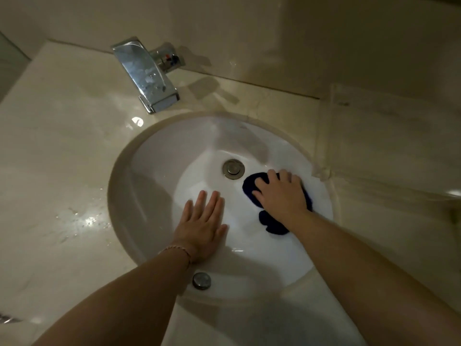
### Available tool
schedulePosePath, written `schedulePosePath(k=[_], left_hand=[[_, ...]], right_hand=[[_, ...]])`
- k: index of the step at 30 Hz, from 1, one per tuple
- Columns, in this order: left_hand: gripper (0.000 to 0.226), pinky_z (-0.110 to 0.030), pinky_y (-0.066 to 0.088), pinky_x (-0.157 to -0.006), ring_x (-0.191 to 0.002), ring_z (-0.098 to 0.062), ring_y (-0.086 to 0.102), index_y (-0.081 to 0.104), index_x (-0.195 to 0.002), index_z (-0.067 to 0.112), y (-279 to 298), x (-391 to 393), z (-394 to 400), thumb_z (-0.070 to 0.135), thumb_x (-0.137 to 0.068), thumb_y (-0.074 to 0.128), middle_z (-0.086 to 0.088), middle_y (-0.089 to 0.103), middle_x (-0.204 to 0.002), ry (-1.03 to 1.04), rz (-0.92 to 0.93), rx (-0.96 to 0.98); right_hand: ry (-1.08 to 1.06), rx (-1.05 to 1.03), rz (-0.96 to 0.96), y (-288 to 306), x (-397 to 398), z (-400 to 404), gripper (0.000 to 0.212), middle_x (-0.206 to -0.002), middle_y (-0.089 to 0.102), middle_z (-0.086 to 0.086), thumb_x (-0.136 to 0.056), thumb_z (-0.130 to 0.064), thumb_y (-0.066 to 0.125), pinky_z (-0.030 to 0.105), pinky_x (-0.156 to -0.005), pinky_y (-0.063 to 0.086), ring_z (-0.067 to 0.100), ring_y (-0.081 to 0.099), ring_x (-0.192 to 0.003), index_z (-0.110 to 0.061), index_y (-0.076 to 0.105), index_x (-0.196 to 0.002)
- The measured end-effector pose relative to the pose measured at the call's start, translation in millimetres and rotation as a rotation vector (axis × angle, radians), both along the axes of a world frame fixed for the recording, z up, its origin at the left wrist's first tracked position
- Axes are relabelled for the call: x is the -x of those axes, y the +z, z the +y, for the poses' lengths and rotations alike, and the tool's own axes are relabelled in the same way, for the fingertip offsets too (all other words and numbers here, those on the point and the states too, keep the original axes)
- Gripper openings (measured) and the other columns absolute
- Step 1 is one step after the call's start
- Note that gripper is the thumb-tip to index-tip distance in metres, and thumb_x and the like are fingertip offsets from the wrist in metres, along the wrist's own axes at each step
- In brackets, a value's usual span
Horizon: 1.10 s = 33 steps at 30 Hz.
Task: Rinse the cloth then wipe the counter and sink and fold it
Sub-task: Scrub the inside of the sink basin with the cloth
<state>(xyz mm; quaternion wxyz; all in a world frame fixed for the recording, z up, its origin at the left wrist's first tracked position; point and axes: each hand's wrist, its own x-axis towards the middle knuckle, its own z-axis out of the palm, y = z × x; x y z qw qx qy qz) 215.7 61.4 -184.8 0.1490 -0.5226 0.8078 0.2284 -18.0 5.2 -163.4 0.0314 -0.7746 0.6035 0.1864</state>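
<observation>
**Cloth pressed to the sink wall**

We see the dark blue cloth [252, 183] bunched inside the round white sink [159, 156], on its right slope just beside the metal drain [233, 169]. Its long axis runs from near the drain back toward us, one lumpy end showing below the wrist. Our right hand [282, 193] presses on it, fingers curled over the soft fabric, a grip on the cloth. Our left hand [203, 223] lies flat and open on the smooth glossy basin. The pale stone tabletop [62, 171] glistens with droplets; a boxy chrome tap [147, 73] stands behind.
</observation>
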Motion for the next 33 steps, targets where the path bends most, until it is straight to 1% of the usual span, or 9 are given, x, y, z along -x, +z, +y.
schedulePosePath(k=[5,7,10,15,19,21,25,28,33], left_hand=[[0.082,-0.047,-0.017,-0.122,-0.149,-0.028,-0.034,-0.022,-0.158,0.023,-1.0,0.3,-1.0,0.063,-0.087,-0.018,0.002,-0.032,-0.164,-0.017,-0.014,-0.017],[0.083,-0.047,-0.016,-0.122,-0.150,-0.027,-0.033,-0.020,-0.159,0.023,-1.3,0.3,-1.5,0.064,-0.087,-0.018,0.003,-0.031,-0.165,-0.016,-0.012,-0.017],[0.081,-0.047,-0.016,-0.121,-0.150,-0.028,-0.032,-0.019,-0.160,0.022,-1.3,2.1,-1.9,0.064,-0.090,-0.016,0.002,-0.031,-0.165,-0.012,-0.016,0.000],[0.077,-0.049,-0.015,-0.123,-0.149,-0.028,-0.035,-0.021,-0.159,0.022,-3.3,0.1,-0.1,0.060,-0.093,-0.011,0.003,-0.034,-0.163,-0.007,-0.019,-0.028],[0.073,-0.049,-0.014,-0.123,-0.149,-0.027,-0.035,-0.020,-0.159,0.021,-1.6,-0.9,-1.2,0.059,-0.099,-0.005,0.003,-0.033,-0.164,-0.006,-0.017,-0.035],[0.070,-0.049,-0.013,-0.124,-0.149,-0.027,-0.034,-0.020,-0.160,0.021,0.9,-1.7,-2.4,0.058,-0.103,0.001,0.003,-0.032,-0.164,-0.004,-0.001,-0.051],[0.085,-0.047,-0.014,-0.123,-0.150,-0.026,-0.032,-0.018,-0.160,0.023,-1.4,-3.2,-3.0,0.063,-0.085,-0.016,0.003,-0.029,-0.166,0.000,0.010,-0.043],[0.087,-0.046,-0.015,-0.122,-0.151,-0.026,-0.031,-0.017,-0.161,0.023,-3.4,-2.6,-1.5,0.063,-0.084,-0.017,0.003,-0.027,-0.167,-0.002,0.008,-0.033],[0.086,-0.049,-0.012,-0.123,-0.152,-0.028,-0.029,-0.017,-0.161,0.022,-3.8,-1.0,-1.6,0.062,-0.084,-0.019,0.002,-0.027,-0.167,-0.012,-0.005,-0.025]], right_hand=[[-0.071,-0.044,0.049,-1.4,-2.7,4.3,0.037,-0.122,0.052,0.008,-0.105,-0.048,0.029,0.046,-0.082,0.044,0.032,0.051,-0.106,-0.022,0.046,-0.126],[-0.084,-0.107,0.006,9.4,-3.0,16.7,0.037,-0.120,0.052,0.008,-0.105,-0.049,0.028,0.045,-0.081,0.046,0.031,0.052,-0.104,-0.023,0.045,-0.125],[-0.003,-0.279,-0.067,29.0,-6.0,44.4,0.040,-0.123,0.051,0.008,-0.104,-0.051,0.027,0.043,-0.076,0.039,0.031,0.052,-0.107,-0.024,0.045,-0.127],[0.112,-0.592,-0.140,54.6,-26.8,73.0,0.048,-0.126,0.052,0.008,-0.103,-0.058,0.028,0.042,-0.080,0.041,0.031,0.053,-0.110,-0.025,0.048,-0.132],[0.072,-0.483,-0.180,49.3,-28.5,74.3,0.047,-0.127,0.052,0.005,-0.103,-0.057,0.030,0.043,-0.087,0.044,0.030,0.052,-0.113,-0.029,0.044,-0.137],[0.037,-0.364,-0.123,43.9,-19.1,64.9,0.044,-0.127,0.051,0.005,-0.104,-0.055,0.029,0.045,-0.086,0.043,0.030,0.051,-0.113,-0.028,0.043,-0.136],[-0.004,-0.177,0.060,36.1,-3.4,41.2,0.039,-0.122,0.053,0.006,-0.106,-0.050,0.027,0.041,-0.075,0.030,0.029,0.052,-0.107,-0.024,0.045,-0.129],[-0.048,-0.178,0.096,31.0,-9.9,41.7,0.037,-0.122,0.052,0.008,-0.107,-0.045,0.026,0.041,-0.081,0.037,0.028,0.052,-0.106,-0.022,0.044,-0.130],[-0.064,-0.293,0.007,36.0,-23.2,62.6,0.038,-0.125,0.053,0.011,-0.107,-0.043,0.027,0.042,-0.085,0.042,0.030,0.054,-0.108,-0.018,0.044,-0.131]])
